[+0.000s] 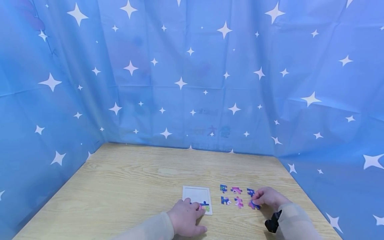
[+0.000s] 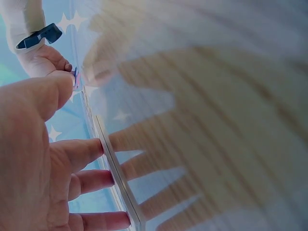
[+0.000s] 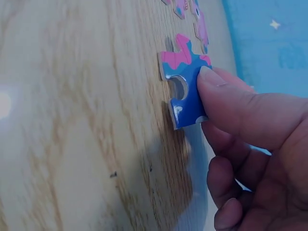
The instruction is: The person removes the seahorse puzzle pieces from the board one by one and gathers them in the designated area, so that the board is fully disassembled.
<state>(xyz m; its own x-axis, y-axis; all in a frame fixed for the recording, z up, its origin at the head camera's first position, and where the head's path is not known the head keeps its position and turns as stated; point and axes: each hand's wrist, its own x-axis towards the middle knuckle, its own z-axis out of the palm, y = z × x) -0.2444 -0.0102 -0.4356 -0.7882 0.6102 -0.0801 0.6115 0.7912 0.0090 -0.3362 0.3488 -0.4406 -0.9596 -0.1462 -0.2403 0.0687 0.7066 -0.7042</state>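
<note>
My left hand [image 1: 186, 218] rests its fingertips on the lower part of a white puzzle tray [image 1: 196, 194]; in the left wrist view, spread fingers [image 2: 94, 182] touch the tray's thin edge [image 2: 126, 190]. Joined pieces [image 1: 206, 204] with blue, pink and green print lie along the tray's bottom, partly covered by that hand. Off to the right, my right hand [image 1: 271, 197] pinches a blue and pink jigsaw piece [image 3: 188, 91] between thumb and fingers. One side of this piece appears tilted up from the table.
Several loose jigsaw pieces, among them a pink one with an eye [image 1: 236, 190] and a blue one [image 1: 250, 191], lie in two rows right of the tray. A wooden table [image 1: 135, 176] holds everything. Blue star-printed curtain [image 1: 192, 83] encloses its back and sides.
</note>
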